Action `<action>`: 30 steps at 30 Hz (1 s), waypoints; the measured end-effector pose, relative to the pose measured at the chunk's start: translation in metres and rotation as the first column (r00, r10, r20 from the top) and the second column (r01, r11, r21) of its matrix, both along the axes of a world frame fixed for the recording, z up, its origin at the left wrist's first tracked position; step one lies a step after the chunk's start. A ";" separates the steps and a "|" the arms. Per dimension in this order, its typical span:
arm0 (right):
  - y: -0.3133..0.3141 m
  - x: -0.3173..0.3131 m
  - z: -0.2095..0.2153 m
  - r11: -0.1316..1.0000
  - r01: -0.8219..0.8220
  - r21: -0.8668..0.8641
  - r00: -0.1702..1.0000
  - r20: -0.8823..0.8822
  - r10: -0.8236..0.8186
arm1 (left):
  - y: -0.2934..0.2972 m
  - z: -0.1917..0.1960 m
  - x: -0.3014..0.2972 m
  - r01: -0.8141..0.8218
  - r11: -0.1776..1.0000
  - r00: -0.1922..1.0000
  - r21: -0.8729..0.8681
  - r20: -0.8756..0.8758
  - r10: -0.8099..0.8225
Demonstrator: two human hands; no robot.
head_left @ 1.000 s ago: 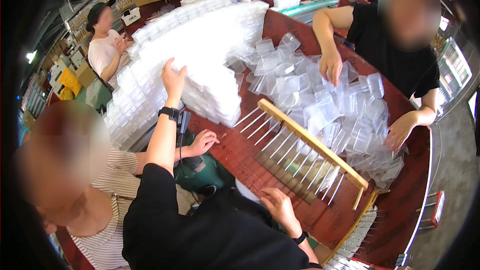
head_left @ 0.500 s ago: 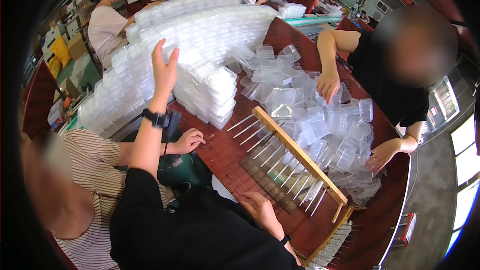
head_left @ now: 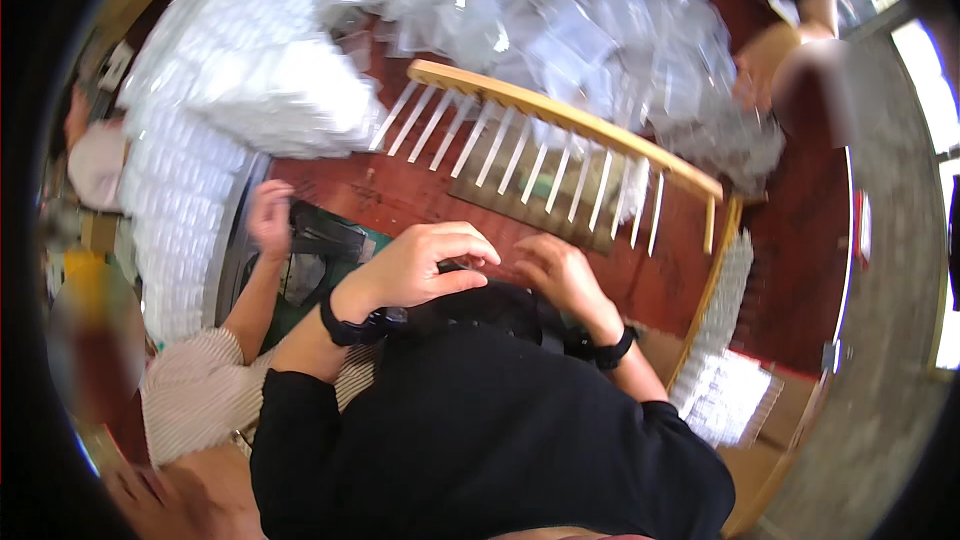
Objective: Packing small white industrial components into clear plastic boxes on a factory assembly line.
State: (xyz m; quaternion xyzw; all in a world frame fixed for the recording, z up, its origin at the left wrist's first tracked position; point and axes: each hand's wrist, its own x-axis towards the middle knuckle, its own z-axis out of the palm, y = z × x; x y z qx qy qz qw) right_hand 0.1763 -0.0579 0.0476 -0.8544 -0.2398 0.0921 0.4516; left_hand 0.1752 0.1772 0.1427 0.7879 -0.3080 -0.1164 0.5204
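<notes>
My left hand [head_left: 425,262] is in front of my chest, its fingers curved and the thumb apart, with nothing seen in it. My right hand [head_left: 556,276] is close by at the table's near edge, fingers loosely bent and apart, also holding nothing visible. Beyond both hands stands a wooden rack [head_left: 570,122] with a row of thin metal rods pointing toward me. Near its right end a clear plastic piece [head_left: 631,192] sits on the rods. Under the rods lies a worn brownish board [head_left: 490,180].
Loose clear plastic boxes [head_left: 570,45] are heaped behind the rack. Tall stacks of boxes [head_left: 285,100] line the left. A second rack [head_left: 738,270] loaded with clear pieces stands at right. A co-worker's hands [head_left: 765,65] reach over the heap; another person's hand [head_left: 270,218] is at left.
My left hand has come down from its raised position to in front of my chest, near my right hand. The view has tilted downward and turned. The left neighbour's hand has lifted.
</notes>
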 end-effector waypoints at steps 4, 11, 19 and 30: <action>-0.046 -0.008 -0.009 0.937 0.296 -0.183 0.951 -0.040 -0.308 | -0.029 -0.063 0.008 0.054 0.997 0.968 0.060 -0.250 -0.037; -0.111 -0.033 -0.030 0.738 0.651 -0.178 0.751 0.011 -0.660 | -0.060 -0.124 0.031 -0.064 0.994 0.931 0.090 -0.354 0.092; -0.155 -0.025 0.008 0.530 0.843 -0.098 0.536 0.052 -0.843 | -0.112 -0.174 0.102 -0.613 0.732 0.690 -0.298 -0.654 0.311; -0.110 -0.029 -0.011 0.686 0.722 -0.086 0.669 -0.163 -0.725 | -0.121 -0.177 0.143 -0.805 0.548 0.592 -0.226 -0.250 0.766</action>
